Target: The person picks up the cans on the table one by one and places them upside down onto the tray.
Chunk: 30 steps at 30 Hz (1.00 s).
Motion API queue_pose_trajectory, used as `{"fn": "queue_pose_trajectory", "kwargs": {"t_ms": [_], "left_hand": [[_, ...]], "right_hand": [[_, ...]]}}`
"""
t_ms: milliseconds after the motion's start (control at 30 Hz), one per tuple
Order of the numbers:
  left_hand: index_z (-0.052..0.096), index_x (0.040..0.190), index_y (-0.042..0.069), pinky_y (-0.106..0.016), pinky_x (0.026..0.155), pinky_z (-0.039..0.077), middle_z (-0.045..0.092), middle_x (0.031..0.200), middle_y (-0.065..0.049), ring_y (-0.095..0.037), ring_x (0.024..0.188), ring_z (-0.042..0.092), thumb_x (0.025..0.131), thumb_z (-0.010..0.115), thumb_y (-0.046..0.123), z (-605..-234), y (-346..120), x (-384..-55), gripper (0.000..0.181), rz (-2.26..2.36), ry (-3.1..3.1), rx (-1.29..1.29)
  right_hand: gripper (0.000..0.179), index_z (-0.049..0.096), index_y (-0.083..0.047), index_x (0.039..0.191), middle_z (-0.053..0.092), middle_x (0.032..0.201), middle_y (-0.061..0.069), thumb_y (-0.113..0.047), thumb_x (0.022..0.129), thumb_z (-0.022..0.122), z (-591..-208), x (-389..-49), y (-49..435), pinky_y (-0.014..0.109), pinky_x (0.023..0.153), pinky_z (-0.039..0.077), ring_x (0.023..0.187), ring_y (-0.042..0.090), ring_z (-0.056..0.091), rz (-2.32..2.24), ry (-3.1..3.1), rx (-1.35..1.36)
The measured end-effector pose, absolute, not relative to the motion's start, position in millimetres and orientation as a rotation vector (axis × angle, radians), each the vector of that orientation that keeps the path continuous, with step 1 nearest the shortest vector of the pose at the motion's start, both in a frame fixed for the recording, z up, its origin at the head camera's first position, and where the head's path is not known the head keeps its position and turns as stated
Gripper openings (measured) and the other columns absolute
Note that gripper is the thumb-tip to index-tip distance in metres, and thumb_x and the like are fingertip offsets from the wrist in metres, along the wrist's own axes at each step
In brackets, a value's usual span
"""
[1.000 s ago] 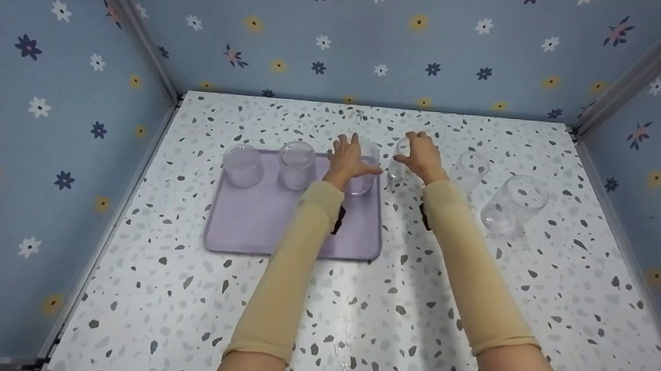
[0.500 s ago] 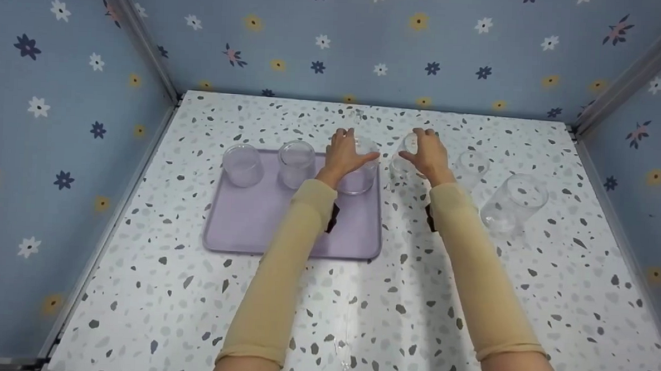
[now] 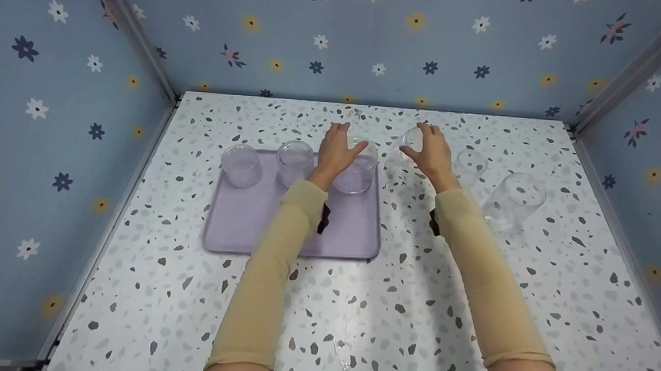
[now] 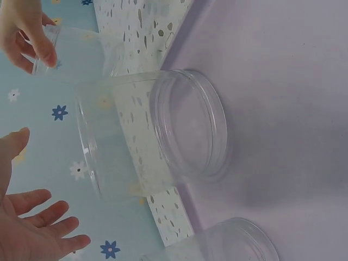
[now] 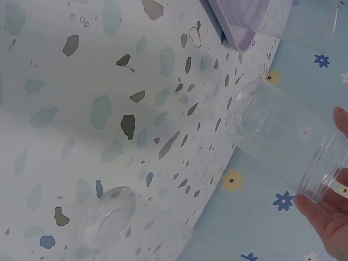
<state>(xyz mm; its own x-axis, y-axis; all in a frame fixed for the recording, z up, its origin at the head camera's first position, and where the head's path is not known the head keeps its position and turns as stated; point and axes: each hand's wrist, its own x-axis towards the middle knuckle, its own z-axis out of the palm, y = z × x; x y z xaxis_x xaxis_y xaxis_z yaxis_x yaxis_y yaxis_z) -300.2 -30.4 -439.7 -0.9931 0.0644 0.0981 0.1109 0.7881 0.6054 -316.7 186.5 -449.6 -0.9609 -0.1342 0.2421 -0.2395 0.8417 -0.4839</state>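
My left hand (image 3: 336,152) has its fingers and thumb spread, beside a clear wide jar (image 3: 356,178) standing at the back right of the purple tray (image 3: 250,226). In the left wrist view, a gap shows between the left hand (image 4: 38,217) and that jar (image 4: 152,130). My right hand (image 3: 432,153) grips a clear, narrower jar by its upper rim, just off the tray's right side. The right wrist view shows the held jar (image 5: 272,130), thumb and fingers at its rim. Two more clear jars, one short (image 3: 242,167) and one taller (image 3: 296,161), stand in line on the tray.
To the right of my right hand stand a small clear jar (image 3: 471,164) and a tall clear jar (image 3: 514,202) on the speckled table (image 3: 369,321). Blue flowered panels (image 3: 347,52) enclose the back and sides.
My left hand has drawn back to the left, away from the wide jar. My right hand has shifted slightly right and toward the back, with the narrower jar's rim moving along with it.
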Motion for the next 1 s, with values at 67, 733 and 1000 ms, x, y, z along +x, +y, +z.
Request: {"fn": "queue_pose_trajectory", "kwargs": {"t_ms": [67,733,1000], "left_hand": [[0.039,0.132,0.002,-0.03,0.096,0.032,0.041,0.127,-0.013,-0.023,0.117,0.04,0.085,0.055,0.04,-439.3,-30.9,-299.2,0.062,-1.008,-2.875,-0.136],[0.043,0.129,0.0,-0.027,0.098,0.029,0.045,0.126,-0.013,-0.023,0.118,0.04,0.087,0.054,0.033,-426.2,-28.2,-285.9,0.054,-1.278,-2.665,-0.235],[0.043,0.129,-0.001,-0.024,0.1,0.026,0.044,0.129,-0.014,-0.021,0.12,0.038,0.09,0.052,0.029,-425.6,-25.2,-280.1,0.05,-1.405,-2.546,-0.292]], "right_hand": [[0.064,0.042,0.0,0.128,0.043,0.122,0.022,-0.032,0.079,0.067,-449.3,-314.9,186.7,0.045,0.092,0.036,0.11,0.036,0.044,0.808,-2.78,0.302],[0.064,0.047,0.0,0.123,0.049,0.114,0.019,-0.034,0.074,0.071,-436.1,-294.5,184.7,0.04,0.085,0.042,0.102,0.032,0.049,0.984,-2.527,0.356],[0.062,0.049,-0.004,0.123,0.052,0.112,0.016,-0.036,0.074,0.07,-432.9,-280.5,180.2,0.04,0.078,0.047,0.101,0.028,0.051,1.103,-2.43,0.405]]}}
